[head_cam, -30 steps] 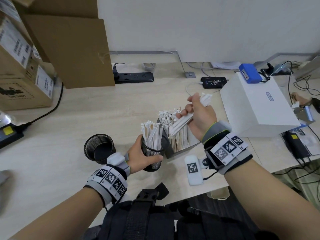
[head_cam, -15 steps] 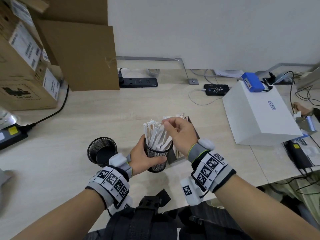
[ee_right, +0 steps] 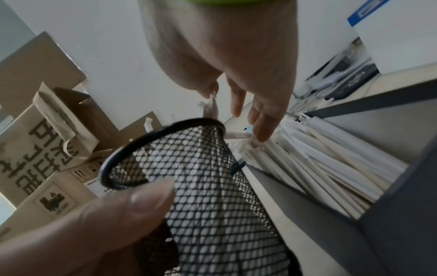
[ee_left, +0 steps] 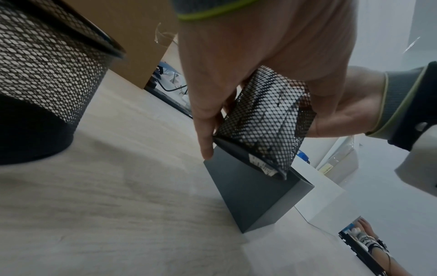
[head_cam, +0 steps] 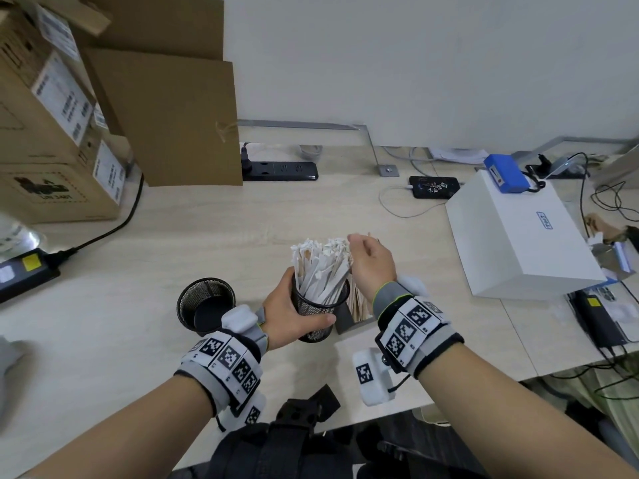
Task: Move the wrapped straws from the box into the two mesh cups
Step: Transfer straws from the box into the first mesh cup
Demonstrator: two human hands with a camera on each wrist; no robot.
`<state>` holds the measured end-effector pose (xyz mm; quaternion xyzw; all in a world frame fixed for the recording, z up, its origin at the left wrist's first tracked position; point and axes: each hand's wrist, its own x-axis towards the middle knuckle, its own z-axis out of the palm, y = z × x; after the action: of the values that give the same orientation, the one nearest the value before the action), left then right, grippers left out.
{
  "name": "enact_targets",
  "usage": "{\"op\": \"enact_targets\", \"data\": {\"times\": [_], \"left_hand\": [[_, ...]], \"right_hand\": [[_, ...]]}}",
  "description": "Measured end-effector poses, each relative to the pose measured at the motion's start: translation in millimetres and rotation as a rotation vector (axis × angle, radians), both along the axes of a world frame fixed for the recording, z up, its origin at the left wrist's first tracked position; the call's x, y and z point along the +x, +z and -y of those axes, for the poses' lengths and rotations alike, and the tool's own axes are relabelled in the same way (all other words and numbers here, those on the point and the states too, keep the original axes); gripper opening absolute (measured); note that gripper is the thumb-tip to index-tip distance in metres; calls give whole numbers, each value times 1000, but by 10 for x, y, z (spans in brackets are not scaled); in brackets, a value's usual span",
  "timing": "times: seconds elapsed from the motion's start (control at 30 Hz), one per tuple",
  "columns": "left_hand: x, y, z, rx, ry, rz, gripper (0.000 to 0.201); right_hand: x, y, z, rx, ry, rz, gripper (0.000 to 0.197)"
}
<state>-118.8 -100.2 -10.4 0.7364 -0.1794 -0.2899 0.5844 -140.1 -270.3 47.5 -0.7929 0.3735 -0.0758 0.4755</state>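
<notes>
My left hand (head_cam: 294, 314) grips a black mesh cup (head_cam: 320, 305) packed with white wrapped straws (head_cam: 321, 264). In the left wrist view this cup (ee_left: 262, 121) is tilted, its base against the grey box (ee_left: 255, 192). My right hand (head_cam: 368, 252) hovers just right of the straw tops with fingers (ee_right: 260, 121) spread and holding nothing. Behind the cup, the grey box (head_cam: 345, 321) still holds straws (ee_right: 331, 168), mostly hidden by my right wrist in the head view. To the left on the table stands a second mesh cup (head_cam: 205, 304), which is empty.
A white box (head_cam: 511, 229) with a blue device (head_cam: 505, 172) on it sits to the right. Cardboard boxes (head_cam: 52, 133) stand at the back left, a power strip (head_cam: 280, 171) and a phone (head_cam: 434, 186) along the back. Cables trail at both sides.
My right hand carried a bundle of straws from the box to the held cup, let them go, and now hangs open beside the straw tops. The left hand kept its grip.
</notes>
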Motion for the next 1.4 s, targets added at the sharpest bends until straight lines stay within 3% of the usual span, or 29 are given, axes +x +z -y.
{"op": "enact_targets", "data": {"times": [0.17, 0.23, 0.4, 0.53, 0.6, 0.7, 0.77, 0.9, 0.93, 1.1, 1.17, 1.23, 1.3, 1.4], "left_hand": [[-19, -15, -21, 21, 1, -7, 82], [-29, -15, -37, 20, -20, -5, 82], [-2, -18, -47, 20, -47, -17, 92], [21, -34, -66, 51, -17, -31, 85], [40, -37, -63, 65, 22, -44, 79], [66, -17, -45, 62, 52, -47, 83], [76, 6, -38, 67, 59, -35, 80], [91, 12, -73, 77, 36, -21, 75], [88, 16, -79, 80, 20, -7, 76], [63, 21, -49, 55, 2, 4, 83], [69, -25, -67, 37, 37, -16, 89], [73, -67, -100, 35, 82, -24, 93], [78, -101, -129, 48, 113, -28, 91], [80, -137, -152, 73, 122, -26, 91]], "right_hand": [[11, -18, 26, -94, 152, -149, 35], [29, -49, 29, -40, 202, -170, 31], [30, -70, 16, 203, 64, -78, 30], [-28, -88, 14, 147, -15, 155, 28], [-103, -31, -5, -19, 159, 245, 32], [-181, 13, -83, -435, 599, 305, 39], [-212, -49, -99, -549, 741, 347, 48], [-194, -31, 28, -276, 367, 378, 39], [-187, -19, 40, -236, 342, 386, 40], [-228, -122, -138, -396, 736, 222, 61], [-229, -94, -59, -327, 556, 272, 49], [-206, -43, 122, -215, 192, 298, 34], [-192, -73, 334, -154, -36, 119, 28], [-231, -282, 457, -151, 25, -285, 46]]}}
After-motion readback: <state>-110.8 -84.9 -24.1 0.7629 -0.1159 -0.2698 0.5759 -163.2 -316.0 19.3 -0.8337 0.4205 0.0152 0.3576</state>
